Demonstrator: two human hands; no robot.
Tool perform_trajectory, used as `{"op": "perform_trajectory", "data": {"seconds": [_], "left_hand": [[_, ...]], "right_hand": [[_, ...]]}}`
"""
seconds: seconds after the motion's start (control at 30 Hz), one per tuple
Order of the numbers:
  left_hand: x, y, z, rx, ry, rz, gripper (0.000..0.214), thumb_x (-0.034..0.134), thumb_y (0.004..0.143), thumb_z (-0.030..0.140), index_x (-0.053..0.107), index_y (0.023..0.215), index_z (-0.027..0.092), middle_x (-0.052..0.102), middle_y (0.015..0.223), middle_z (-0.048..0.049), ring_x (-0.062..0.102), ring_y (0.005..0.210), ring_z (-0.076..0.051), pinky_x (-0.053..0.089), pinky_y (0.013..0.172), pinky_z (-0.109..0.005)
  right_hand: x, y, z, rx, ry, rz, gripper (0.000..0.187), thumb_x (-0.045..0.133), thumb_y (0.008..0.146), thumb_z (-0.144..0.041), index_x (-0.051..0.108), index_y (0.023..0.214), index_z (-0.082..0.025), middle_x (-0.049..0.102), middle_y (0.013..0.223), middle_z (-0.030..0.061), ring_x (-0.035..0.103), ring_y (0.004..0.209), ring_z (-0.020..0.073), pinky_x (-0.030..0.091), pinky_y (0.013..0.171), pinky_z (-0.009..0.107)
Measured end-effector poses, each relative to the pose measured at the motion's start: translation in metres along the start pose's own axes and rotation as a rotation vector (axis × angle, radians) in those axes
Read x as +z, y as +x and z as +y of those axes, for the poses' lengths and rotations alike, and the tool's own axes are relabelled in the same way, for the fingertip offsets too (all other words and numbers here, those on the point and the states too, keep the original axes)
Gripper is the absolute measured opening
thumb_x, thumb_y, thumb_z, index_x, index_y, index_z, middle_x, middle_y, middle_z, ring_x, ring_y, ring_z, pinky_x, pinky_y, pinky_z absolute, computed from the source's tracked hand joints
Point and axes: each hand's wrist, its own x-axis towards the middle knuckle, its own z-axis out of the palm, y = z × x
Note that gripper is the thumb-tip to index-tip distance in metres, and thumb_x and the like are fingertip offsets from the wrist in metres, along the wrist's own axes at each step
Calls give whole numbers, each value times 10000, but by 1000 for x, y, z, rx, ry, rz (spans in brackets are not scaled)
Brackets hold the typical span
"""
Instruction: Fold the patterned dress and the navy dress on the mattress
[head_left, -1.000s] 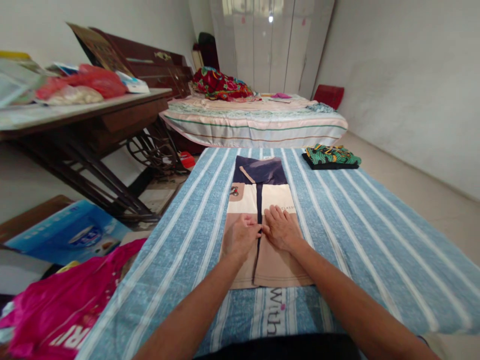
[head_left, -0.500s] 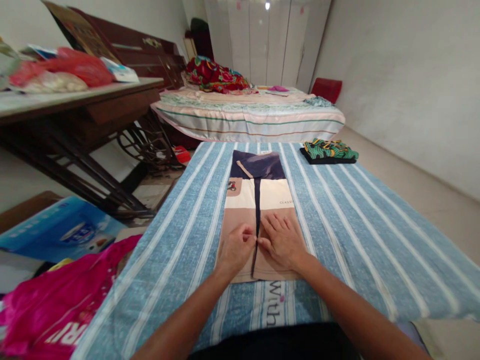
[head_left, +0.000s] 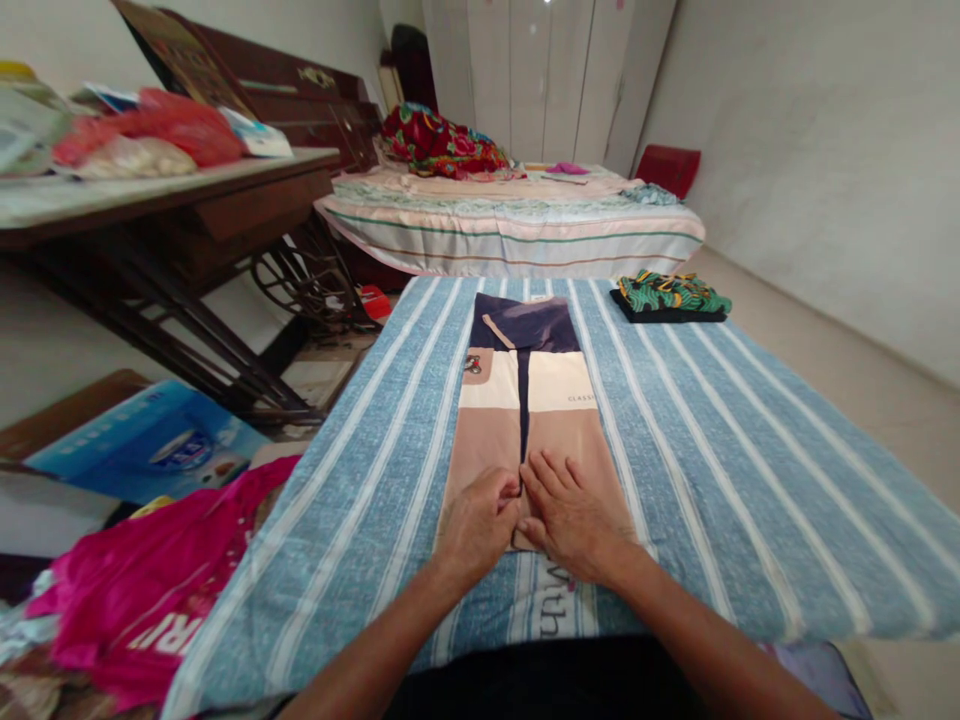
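Observation:
A shirt (head_left: 491,440) in navy, cream and tan blocks lies flat in front of me, its two sides folded in so their edges nearly meet along a dark middle gap. It has a small bear patch on the left and printed letters on the right. My left hand (head_left: 484,520) is closed, its curled fingertips pinching at the left folded edge near the lower end. Beside it my right hand (head_left: 566,510) rests flat on the right half, fingers stretched out and thumb at the gap. Both hands partly cover the lower tan part.
Blue-and-white striped cloth (head_left: 360,470) covers the surface under the shirt. Folded green and black clothes (head_left: 671,298) lie at its far right corner. Left are a sewing-machine table (head_left: 225,200), a blue box (head_left: 150,445) and a pink garment (head_left: 150,590). A bed (head_left: 517,235) stands beyond.
Both hands have slid nearer to me along the folded edges, toward the shirt's lower end. My left fingers are curled tighter. The view has shifted slightly.

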Motion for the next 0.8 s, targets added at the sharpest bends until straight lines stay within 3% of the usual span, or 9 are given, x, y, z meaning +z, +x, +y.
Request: {"op": "perform_trajectory", "data": {"seconds": [0.27, 0.43, 0.53, 0.67, 0.8], "left_hand": [[2, -4, -2, -25, -127, 36, 202, 490, 751, 128, 600, 894, 218, 671, 944, -12, 635, 908, -131, 504, 816, -228], [3, -2, -5, -21, -191, 53, 166, 497, 764, 191, 602, 893, 198, 685, 908, -33, 659, 858, -157, 515, 806, -277], [3, -3, -6, -43, -222, 94, 153, 515, 762, 235, 594, 885, 192, 684, 863, -31, 667, 812, -163, 521, 757, -275], [3, -6, -6, -106, -196, 86, 124, 528, 759, 277, 577, 844, 203, 674, 761, 2, 658, 689, -154, 508, 641, -252], [1, -6, -4, -143, -256, 33, 106, 524, 751, 280, 560, 805, 197, 657, 701, 11, 646, 657, -152, 489, 601, -245]], "right_hand": [[1, -13, -6, -51, 64, 3, 735, 398, 860, -584, 275, 1425, -132, 246, 1481, 136, 157, 1376, 276, 117, 1113, 491], [4, -18, -8, -96, 92, 97, 711, 542, 813, -509, 331, 1393, -155, 353, 1430, 162, 261, 1340, 298, 185, 1088, 532], [13, -21, -9, -88, 88, 241, 559, 601, 787, -389, 476, 1255, -110, 442, 1356, 193, 339, 1298, 299, 248, 1069, 531], [23, -24, -10, -133, 113, 436, 239, 543, 813, -219, 585, 1037, -149, 562, 1226, 165, 439, 1230, 273, 332, 1026, 524], [19, -25, -5, -137, 283, 557, 158, 475, 837, -148, 611, 910, -182, 636, 1100, 121, 554, 1102, 221, 389, 996, 480]]}}
